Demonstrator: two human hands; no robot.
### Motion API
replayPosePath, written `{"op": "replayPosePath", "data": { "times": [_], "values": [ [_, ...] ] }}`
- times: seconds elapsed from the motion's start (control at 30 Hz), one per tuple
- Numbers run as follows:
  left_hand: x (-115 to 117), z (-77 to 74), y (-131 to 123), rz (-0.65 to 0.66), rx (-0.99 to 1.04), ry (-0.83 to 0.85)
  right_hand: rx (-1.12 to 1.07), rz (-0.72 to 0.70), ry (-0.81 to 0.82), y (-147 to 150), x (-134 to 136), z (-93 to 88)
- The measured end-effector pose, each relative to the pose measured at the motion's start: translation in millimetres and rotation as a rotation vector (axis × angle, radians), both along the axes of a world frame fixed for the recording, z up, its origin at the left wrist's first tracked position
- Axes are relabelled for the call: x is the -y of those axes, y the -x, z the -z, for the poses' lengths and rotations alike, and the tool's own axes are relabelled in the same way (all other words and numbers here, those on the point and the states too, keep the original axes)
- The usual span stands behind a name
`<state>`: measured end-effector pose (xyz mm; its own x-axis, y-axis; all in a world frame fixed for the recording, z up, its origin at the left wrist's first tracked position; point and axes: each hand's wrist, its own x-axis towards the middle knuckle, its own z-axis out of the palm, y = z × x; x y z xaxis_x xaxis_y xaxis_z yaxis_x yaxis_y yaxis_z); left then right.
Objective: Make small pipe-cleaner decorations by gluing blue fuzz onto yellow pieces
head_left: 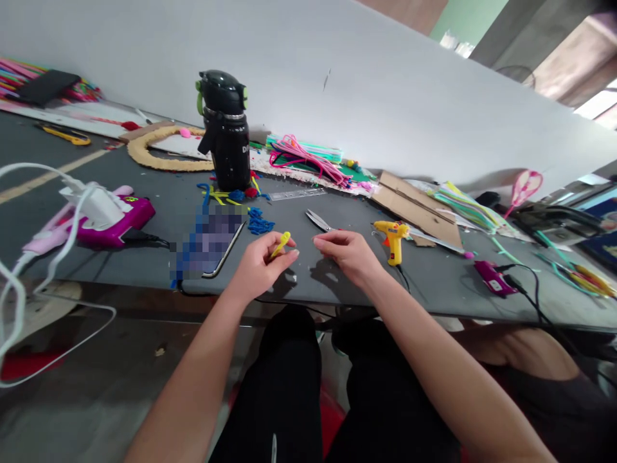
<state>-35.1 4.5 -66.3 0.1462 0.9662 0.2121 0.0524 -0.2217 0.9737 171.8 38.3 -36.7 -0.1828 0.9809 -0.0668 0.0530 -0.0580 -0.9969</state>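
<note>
My left hand is over the table's front edge, its thumb and fingers pinching a short yellow pipe cleaner with a curled upper end. A small gap away, my right hand has its thumb and fingertips pressed together; what they hold, if anything, is too small to make out. Just behind the right fingers lie scissors, blades pointing away, handles mostly hidden. A yellow glue gun rests to the right of that hand. Left of my left hand lies a phone with a blurred screen. Blue pipe cleaner pieces sit beyond it.
A black flask stands at the back. Pink pipe cleaners and cardboard line the wall. A purple power adapter with white cables is at left, another purple box at right. Another person's arm shows lower right.
</note>
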Motion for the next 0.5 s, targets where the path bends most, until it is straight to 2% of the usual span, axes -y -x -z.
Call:
{"op": "replayPosePath", "data": {
  "times": [0.1,0.23,0.5],
  "values": [
    [-1,0.2,-1,-0.007,-0.056,-0.017,-0.156,-0.046,0.098,2,17,3.4],
    [-3,1.9,-2,0.001,-0.109,-0.045,-0.243,-0.107,0.139,11,22,7.7],
    [-6,9.4,2,-0.018,-0.207,-0.12,-0.178,-0.115,0.037,15,22,16.2]
  ]
}}
